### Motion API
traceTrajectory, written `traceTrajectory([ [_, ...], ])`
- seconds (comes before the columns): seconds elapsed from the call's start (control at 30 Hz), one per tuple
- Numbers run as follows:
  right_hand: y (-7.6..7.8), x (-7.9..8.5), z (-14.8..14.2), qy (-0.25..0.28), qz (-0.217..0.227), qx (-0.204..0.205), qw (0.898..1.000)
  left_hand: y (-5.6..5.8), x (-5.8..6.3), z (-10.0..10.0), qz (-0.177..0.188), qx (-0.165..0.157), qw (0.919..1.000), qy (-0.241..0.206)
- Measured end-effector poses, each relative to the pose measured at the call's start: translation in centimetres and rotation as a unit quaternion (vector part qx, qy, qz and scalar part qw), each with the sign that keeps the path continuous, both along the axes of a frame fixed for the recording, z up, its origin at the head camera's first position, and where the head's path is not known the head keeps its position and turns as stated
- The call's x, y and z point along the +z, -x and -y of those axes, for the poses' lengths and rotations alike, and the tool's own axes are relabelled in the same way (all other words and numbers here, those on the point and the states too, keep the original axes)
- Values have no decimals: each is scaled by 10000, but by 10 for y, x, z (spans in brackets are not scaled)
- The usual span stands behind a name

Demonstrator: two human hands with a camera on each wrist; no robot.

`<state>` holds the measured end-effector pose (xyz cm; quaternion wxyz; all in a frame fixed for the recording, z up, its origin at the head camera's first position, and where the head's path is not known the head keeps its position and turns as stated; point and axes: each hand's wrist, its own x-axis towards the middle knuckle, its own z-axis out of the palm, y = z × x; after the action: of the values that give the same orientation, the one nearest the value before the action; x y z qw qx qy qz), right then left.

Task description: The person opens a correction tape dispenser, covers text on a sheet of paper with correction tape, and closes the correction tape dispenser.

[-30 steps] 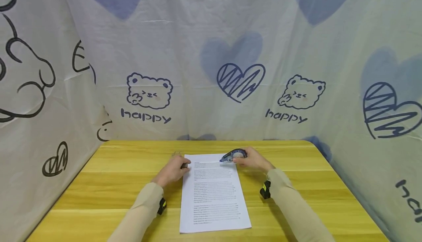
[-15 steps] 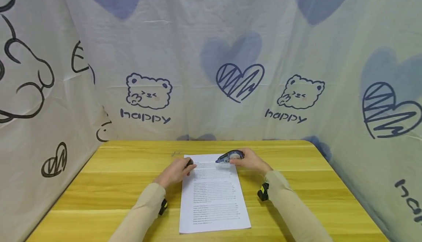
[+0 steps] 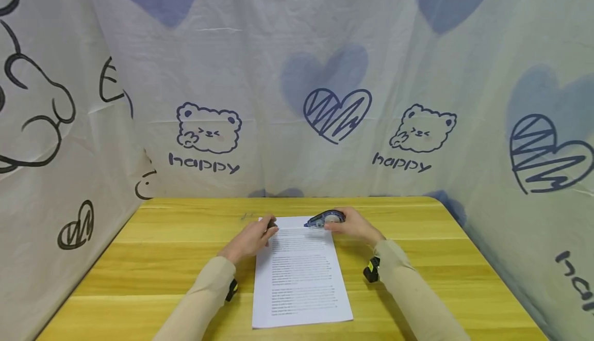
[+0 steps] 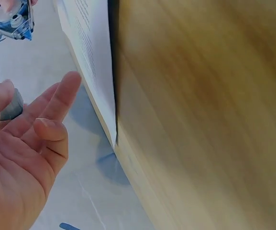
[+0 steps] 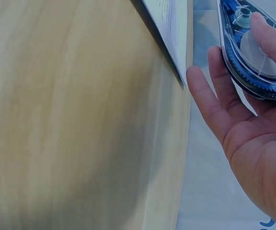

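Observation:
In the head view my right hand (image 3: 356, 224) grips a blue, see-through correction tape dispenser (image 3: 326, 219), its tip pointing left over the top of the printed paper (image 3: 301, 294). In the right wrist view the thumb lies on the side of the dispenser (image 5: 259, 52). My left hand (image 3: 248, 240) is at the paper's upper left edge. Between its thumb and fingers it pinches a small dark grey piece with a ridged side (image 4: 14, 106), mostly hidden, so its kind cannot be told. The other left fingers are loosely bent.
The paper lies on a yellow wood-grain table (image 3: 185, 258). A small, clear, faint item (image 3: 247, 216) is on the table left of the paper's top. Behind the table hangs a pale curtain (image 3: 274, 165) with hearts and bears.
My right hand has shifted slightly left with the correction tape dispenser. My left hand has moved right, over the paper's upper left edge, and the grey piece has turned in its fingers.

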<state>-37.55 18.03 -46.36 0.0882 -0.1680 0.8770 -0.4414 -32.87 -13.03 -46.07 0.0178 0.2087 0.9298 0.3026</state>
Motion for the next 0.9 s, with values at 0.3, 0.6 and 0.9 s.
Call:
traceTrajectory([
  [0.3, 2, 0, 5, -28, -193, -26, 9998, 0, 3, -5, -497, 21, 9982, -336],
  [0.6, -3, 5, 8, 519, 239, -180, 9982, 0, 6, -10, -751, 40, 9963, -410],
  [0.9, -6, 8, 10, 837, 217, -253, 9959, -6, 6, -20, -960, 5, 9887, -1149],
])
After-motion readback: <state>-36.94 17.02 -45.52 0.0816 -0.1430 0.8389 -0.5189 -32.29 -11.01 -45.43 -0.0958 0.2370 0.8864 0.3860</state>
